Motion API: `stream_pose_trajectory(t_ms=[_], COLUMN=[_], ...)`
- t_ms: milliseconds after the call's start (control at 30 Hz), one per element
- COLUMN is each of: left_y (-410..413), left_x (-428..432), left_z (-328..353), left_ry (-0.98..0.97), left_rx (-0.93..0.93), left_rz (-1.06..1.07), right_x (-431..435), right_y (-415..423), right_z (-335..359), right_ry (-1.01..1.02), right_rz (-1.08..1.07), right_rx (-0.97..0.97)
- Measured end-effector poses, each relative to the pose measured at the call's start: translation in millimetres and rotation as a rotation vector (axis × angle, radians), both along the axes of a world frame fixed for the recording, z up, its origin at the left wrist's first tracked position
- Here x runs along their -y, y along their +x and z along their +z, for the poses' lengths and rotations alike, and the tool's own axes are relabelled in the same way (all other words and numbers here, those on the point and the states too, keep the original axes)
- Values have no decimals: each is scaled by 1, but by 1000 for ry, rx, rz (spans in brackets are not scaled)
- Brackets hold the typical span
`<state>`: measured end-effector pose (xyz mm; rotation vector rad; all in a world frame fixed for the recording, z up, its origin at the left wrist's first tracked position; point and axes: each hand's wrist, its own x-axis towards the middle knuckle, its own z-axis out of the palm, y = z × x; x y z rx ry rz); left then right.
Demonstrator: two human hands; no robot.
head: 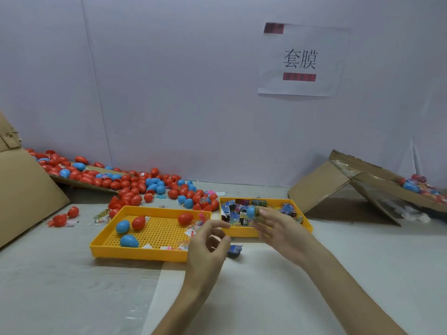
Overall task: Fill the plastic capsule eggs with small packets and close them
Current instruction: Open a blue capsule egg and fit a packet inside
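A big pale table (72, 298) fills the bottom of the view. A brown cardboard box (24, 201) leans at the left, and another cardboard box (321, 187) lies tipped over at the right. A big heap of red and blue eggs (125, 184) spills along the back wall.

Two yellow trays sit side by side. The left tray (137, 255) has a few eggs and some loose little bags in it. The right tray (307, 226) is full of small packets.

The right hand (283, 233) reaches out over the right tray. Its fingertips seem to pinch a blue egg (251, 212), but the picture is blurry there. The egg is up in the air above the packets, at the very tip of the fingers, on the side toward the left hand. Its long way looks about up and down.

The left hand (205, 247) is just beside, lower and to the left. Its fingers are loosely curled and hold nothing. The thumb and first finger bend toward each other with a gap between.

The right hand is the one at the egg, so the left hand would have to come up and to the right to help.

One small packet (234, 251) lies on the table between the two hands.
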<state>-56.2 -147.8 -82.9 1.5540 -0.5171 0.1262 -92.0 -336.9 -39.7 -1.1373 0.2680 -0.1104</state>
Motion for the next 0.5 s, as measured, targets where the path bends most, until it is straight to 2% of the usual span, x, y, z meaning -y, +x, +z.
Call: stream_pose_trajectory(t_ms=[100,200,267,300,500], left_y=[-2,-2,-2,-2,-4], left_x=[2,1,0,-1,1], left_z=[0,1,1,2,4], left_ry=[31,42,48,57,116], left_rx=[-19,-39,-58,-62,-29], left_rz=[-21,-27,-37,-44,-43], right_x=[42,100,131,137,100], right_y=[16,22,20,18,10], right_z=[44,93,102,99,36], right_ry=[81,369,526,543,219], right_rz=[-144,-420,-539,-552,-506], right_rx=[98,296,336,321,184])
